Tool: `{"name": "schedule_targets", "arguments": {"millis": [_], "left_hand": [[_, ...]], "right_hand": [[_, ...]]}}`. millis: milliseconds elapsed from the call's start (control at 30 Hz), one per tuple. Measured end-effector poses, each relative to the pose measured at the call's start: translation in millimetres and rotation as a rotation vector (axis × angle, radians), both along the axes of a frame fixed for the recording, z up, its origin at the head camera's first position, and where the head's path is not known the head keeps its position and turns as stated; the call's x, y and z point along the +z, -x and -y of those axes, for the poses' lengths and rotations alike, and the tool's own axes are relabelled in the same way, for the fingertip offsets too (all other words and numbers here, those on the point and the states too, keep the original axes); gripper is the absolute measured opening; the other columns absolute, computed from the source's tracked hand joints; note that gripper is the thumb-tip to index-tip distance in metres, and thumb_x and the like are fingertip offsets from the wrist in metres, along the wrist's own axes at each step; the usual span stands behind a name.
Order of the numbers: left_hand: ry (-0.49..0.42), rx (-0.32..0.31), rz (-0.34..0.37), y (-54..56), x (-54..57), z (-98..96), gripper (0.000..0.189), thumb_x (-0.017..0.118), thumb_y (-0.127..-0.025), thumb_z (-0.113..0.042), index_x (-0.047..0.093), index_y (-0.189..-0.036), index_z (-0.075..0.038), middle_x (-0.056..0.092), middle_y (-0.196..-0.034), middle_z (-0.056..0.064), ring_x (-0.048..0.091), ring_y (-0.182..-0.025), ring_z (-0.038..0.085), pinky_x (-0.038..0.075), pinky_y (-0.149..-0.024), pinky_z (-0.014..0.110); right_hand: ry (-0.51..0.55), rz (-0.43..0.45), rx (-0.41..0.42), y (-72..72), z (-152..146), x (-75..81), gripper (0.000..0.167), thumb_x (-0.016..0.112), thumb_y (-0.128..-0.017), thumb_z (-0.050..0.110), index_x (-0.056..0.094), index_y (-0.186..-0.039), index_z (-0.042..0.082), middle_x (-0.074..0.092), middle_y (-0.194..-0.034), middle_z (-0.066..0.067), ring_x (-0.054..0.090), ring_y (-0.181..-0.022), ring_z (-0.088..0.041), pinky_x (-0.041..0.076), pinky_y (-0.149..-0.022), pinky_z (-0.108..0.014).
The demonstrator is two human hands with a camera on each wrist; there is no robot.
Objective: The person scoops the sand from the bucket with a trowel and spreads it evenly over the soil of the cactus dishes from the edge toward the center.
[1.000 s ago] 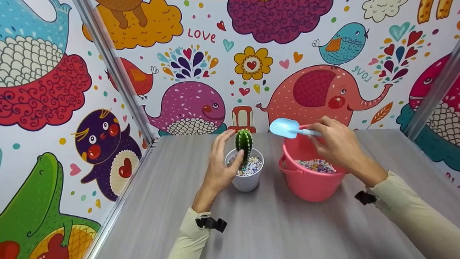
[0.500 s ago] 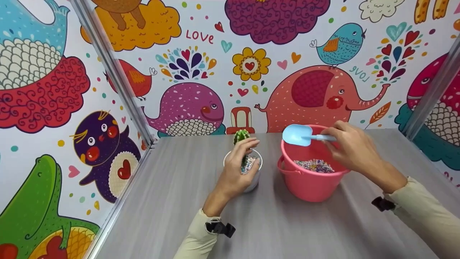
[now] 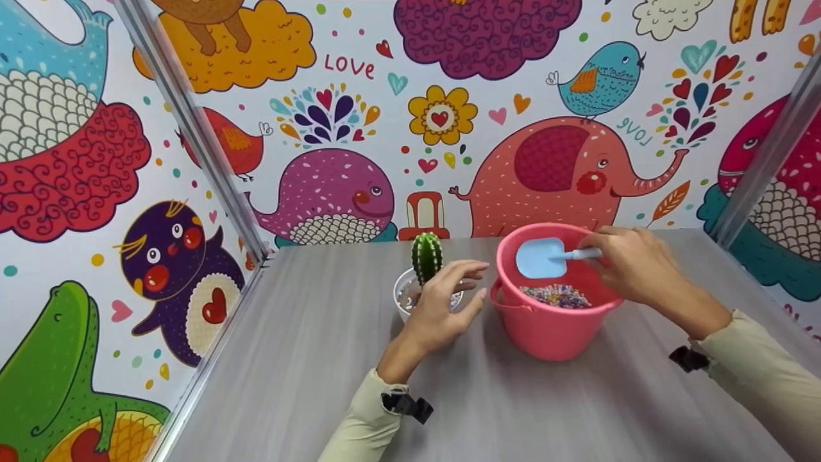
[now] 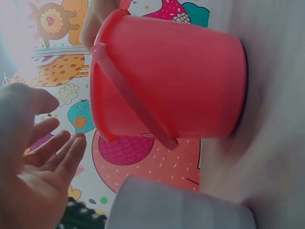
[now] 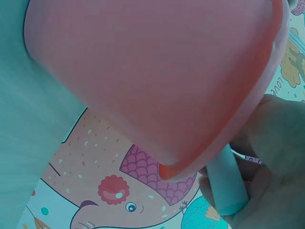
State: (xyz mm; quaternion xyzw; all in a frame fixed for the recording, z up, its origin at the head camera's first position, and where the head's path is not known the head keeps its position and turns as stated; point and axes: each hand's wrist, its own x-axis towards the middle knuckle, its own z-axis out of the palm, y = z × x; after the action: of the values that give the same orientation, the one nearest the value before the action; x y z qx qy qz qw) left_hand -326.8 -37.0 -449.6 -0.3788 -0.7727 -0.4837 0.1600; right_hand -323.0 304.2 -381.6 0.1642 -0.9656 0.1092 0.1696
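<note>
A light blue toy shovel (image 3: 542, 258) is gripped by its handle in my right hand (image 3: 638, 266), its blade over the mouth of a pink bucket (image 3: 555, 330). Multicoloured beads (image 3: 555, 296) lie at the bottom of that bucket. My left hand (image 3: 442, 311), fingers spread and holding nothing, is in front of a white pot (image 3: 402, 296) and hides part of it. A green cactus (image 3: 426, 256) stands upright in this pot among pale beads. In the left wrist view the left hand (image 4: 45, 162) is apart from the bucket (image 4: 167, 81).
Both pot and bucket stand on a grey wood-grain table (image 3: 308, 359). Behind them rises a white wall with cartoon animals (image 3: 545, 173), and metal corner posts (image 3: 192, 122) frame the sides. The bucket's pink handle (image 4: 133, 100) hangs down its side.
My left hand has moved right, from beside the cactus to in front of the pot. The right hand has brought the shovel down, from above the bucket's rim into its mouth.
</note>
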Motion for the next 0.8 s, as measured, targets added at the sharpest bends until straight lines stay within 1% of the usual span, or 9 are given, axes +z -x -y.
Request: {"name": "schedule_targets", "arguments": {"millis": [100, 233, 300, 400, 467, 533, 633, 700, 800], "left_hand": [[0.009, -0.008, 0.034, 5.0, -5.4, -9.1, 0.039, 0.070, -0.106, -0.023, 0.065, -0.144, -0.015, 0.067, -0.141, 0.004, 0.070, -0.127, 0.017, 0.059, -0.104, 0.024], [0.002, -0.040, 0.057, 12.8, -10.9, -22.7, 0.041, 0.070, -0.107, -0.024, 0.064, -0.143, -0.006, 0.065, -0.142, 0.008, 0.070, -0.128, 0.021, 0.060, -0.104, 0.026], [-0.006, -0.046, 0.076, 16.6, -10.9, -28.9, 0.042, 0.070, -0.107, -0.024, 0.064, -0.143, -0.004, 0.063, -0.144, 0.011, 0.069, -0.128, 0.019, 0.060, -0.103, 0.025], [-0.015, -0.033, 0.123, 21.8, -9.3, -36.3, 0.042, 0.070, -0.107, -0.026, 0.065, -0.142, -0.003, 0.059, -0.147, 0.012, 0.068, -0.128, 0.014, 0.059, -0.101, 0.021], [-0.020, -0.021, 0.155, 24.9, -8.4, -40.3, 0.041, 0.070, -0.106, -0.027, 0.066, -0.140, -0.004, 0.059, -0.147, 0.012, 0.067, -0.129, 0.013, 0.059, -0.100, 0.019], [-0.030, -0.014, 0.179, 27.3, -8.6, -43.4, 0.040, 0.070, -0.106, -0.028, 0.066, -0.138, -0.005, 0.061, -0.144, 0.012, 0.068, -0.129, 0.014, 0.059, -0.099, 0.018], [-0.055, -0.012, 0.204, 29.1, -10.9, -46.6, 0.037, 0.071, -0.106, -0.028, 0.065, -0.135, -0.006, 0.066, -0.136, 0.013, 0.071, -0.128, 0.018, 0.060, -0.098, 0.020], [-0.076, -0.022, 0.222, 29.5, -13.2, -47.8, 0.036, 0.071, -0.106, -0.027, 0.065, -0.134, -0.006, 0.068, -0.133, 0.015, 0.072, -0.128, 0.023, 0.060, -0.098, 0.021], [-0.105, -0.043, 0.250, 29.1, -16.6, -49.4, 0.037, 0.071, -0.106, -0.027, 0.063, -0.135, -0.006, 0.069, -0.134, 0.020, 0.071, -0.131, 0.028, 0.060, -0.099, 0.022]], "right_hand": [[-0.051, 0.020, 0.001, 4.7, 0, -0.3, 0.041, 0.095, -0.078, 0.010, 0.083, -0.117, 0.007, 0.079, -0.108, -0.015, 0.072, -0.089, -0.034, 0.061, -0.073, -0.050], [-0.101, 0.016, 0.005, 11.6, 1, -2.8, 0.036, 0.096, -0.076, 0.010, 0.085, -0.111, 0.008, 0.079, -0.103, -0.013, 0.071, -0.086, -0.031, 0.056, -0.076, -0.049], [-0.115, 0.015, 0.003, 14.7, 2, -4.1, 0.034, 0.096, -0.076, 0.009, 0.085, -0.108, 0.008, 0.079, -0.101, -0.013, 0.070, -0.083, -0.030, 0.056, -0.071, -0.046], [-0.121, 0.028, 0.006, 18.5, 4, -5.8, 0.031, 0.095, -0.078, 0.010, 0.084, -0.108, 0.007, 0.081, -0.101, -0.014, 0.067, -0.078, -0.029, 0.054, -0.059, -0.037], [-0.124, 0.035, 0.002, 21.1, 6, -6.8, 0.029, 0.094, -0.080, 0.009, 0.084, -0.107, 0.007, 0.081, -0.100, -0.014, 0.065, -0.072, -0.027, 0.053, -0.052, -0.034], [-0.130, 0.034, -0.002, 24.3, 8, -8.5, 0.026, 0.093, -0.081, 0.009, 0.084, -0.106, 0.007, 0.081, -0.099, -0.014, 0.064, -0.069, -0.026, 0.051, -0.049, -0.032], [-0.158, -0.005, -0.004, 29.9, 11, -13.3, 0.020, 0.091, -0.083, 0.007, 0.085, -0.102, 0.009, 0.080, -0.094, -0.013, 0.064, -0.068, -0.027, 0.051, -0.049, -0.035], [-0.189, -0.036, 0.007, 33.4, 13, -17.4, 0.017, 0.090, -0.084, 0.006, 0.085, -0.099, 0.010, 0.080, -0.092, -0.012, 0.065, -0.070, -0.030, 0.052, -0.054, -0.040], [-0.239, -0.071, 0.027, 37.4, 14, -22.7, 0.015, 0.090, -0.084, 0.006, 0.084, -0.097, 0.009, 0.079, -0.087, -0.012, 0.066, -0.073, -0.033, 0.054, -0.062, -0.046]]}}
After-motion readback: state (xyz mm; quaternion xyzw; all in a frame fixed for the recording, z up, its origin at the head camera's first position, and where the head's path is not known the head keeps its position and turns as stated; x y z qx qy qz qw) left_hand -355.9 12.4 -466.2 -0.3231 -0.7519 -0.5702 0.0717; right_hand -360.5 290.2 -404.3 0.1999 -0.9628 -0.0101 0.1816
